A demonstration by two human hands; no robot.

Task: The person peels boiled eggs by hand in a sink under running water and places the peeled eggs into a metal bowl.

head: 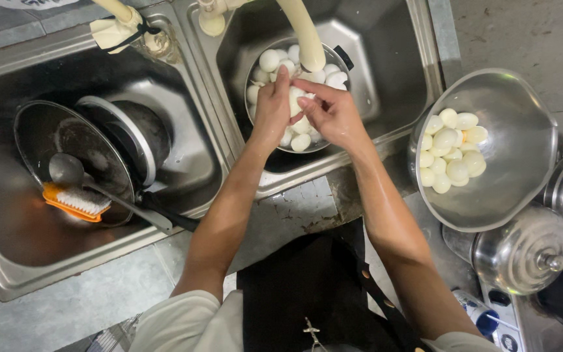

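Both hands meet over the right-hand steel sink basin (392, 58), directly under the cream-coloured curved tap spout (304, 36), so that the single white boiled egg (296, 103) they share sits where the water falls (whether water is running cannot be told); the left hand (272, 111) cups the egg from nine o'clock with its fingers curled round it, and the right hand (333, 114) pinches at it from three o'clock, thumb and forefinger closed on its surface. Below them stands a round steel bowl (253, 75) heaped with more pale eggs (275, 62), set inside the basin, within reach of the hands.

At three o'clock from the hands, on the counter beside the sink, a large dented steel mixing bowl (522, 150) holds a separate batch of smooth white eggs (451, 150), kept apart from the bowl in the sink; at five o'clock lies a domed steel lid with a knob (522, 251).

The left basin (8, 261), at nine o'clock, holds a dark pan (141, 133), a glass lid (40, 137), a steel ladle (66, 169) and an orange scrubbing brush with white bristles (76, 202); the surround is worn, stained grey counter (66, 306), and the light is dim.
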